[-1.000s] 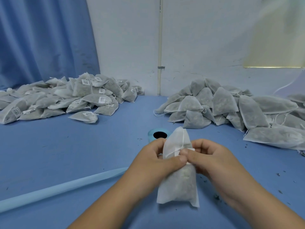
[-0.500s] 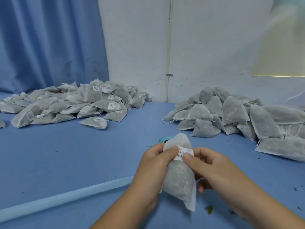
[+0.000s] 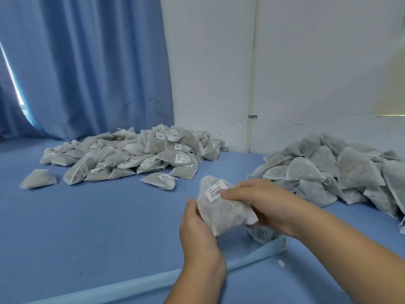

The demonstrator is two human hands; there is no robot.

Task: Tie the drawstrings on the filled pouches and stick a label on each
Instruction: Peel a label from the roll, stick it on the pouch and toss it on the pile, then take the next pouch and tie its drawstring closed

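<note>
I hold one filled white mesh pouch [image 3: 223, 211] above the blue table, tilted to the left. A white barcode label [image 3: 215, 191] sits on its upper face. My left hand [image 3: 197, 229] grips the pouch from below and from the left. My right hand [image 3: 260, 200] holds it from the right, with a fingertip on the label's right edge. Under my right hand lies the label roll [image 3: 265, 234], partly hidden.
A heap of labelled pouches [image 3: 140, 156] lies at the back left, with one stray pouch [image 3: 38, 178] further left. A heap of unlabelled pouches [image 3: 341, 170] fills the back right. A pale blue backing strip [image 3: 135, 286] runs across the near table. Blue curtain and white wall behind.
The view has swung left and closer. The pouch has tilted from upright to leaning left. The label now lies flat on it, and my left thumb has come off the label.
</note>
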